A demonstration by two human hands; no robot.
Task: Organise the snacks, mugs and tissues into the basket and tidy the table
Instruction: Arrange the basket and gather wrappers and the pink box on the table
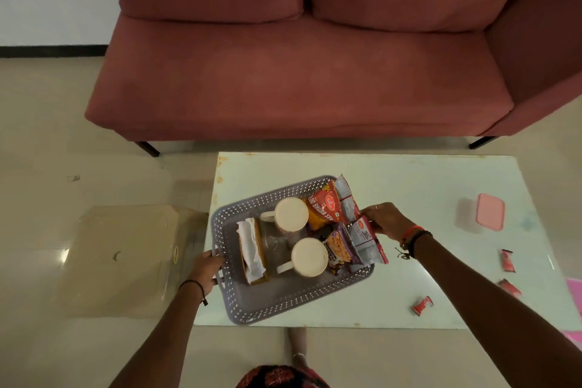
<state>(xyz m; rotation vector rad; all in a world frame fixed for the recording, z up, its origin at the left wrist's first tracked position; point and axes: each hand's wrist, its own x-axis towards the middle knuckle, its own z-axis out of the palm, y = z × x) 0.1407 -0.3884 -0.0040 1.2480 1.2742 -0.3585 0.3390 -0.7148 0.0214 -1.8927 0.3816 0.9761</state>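
A grey perforated basket (252,309) sits on the left part of the pale table (409,192). Inside it stand two cream mugs (292,214) (310,257), a tissue holder with white tissues (251,249) and several snack packets (324,208) along its right side. My left hand (206,266) grips the basket's left handle. At the basket's right edge my right hand (385,220) is closed where a red and grey snack packet (365,241) lies; whether it grips the rim or the packet I cannot tell.
Three small red wrapped candies (507,260) (509,288) (422,305) lie on the right of the table. A pink-lidded container (489,213) stands at the far right. A red sofa (299,79) is behind the table. A clear plastic sheet (126,258) lies on the floor at left.
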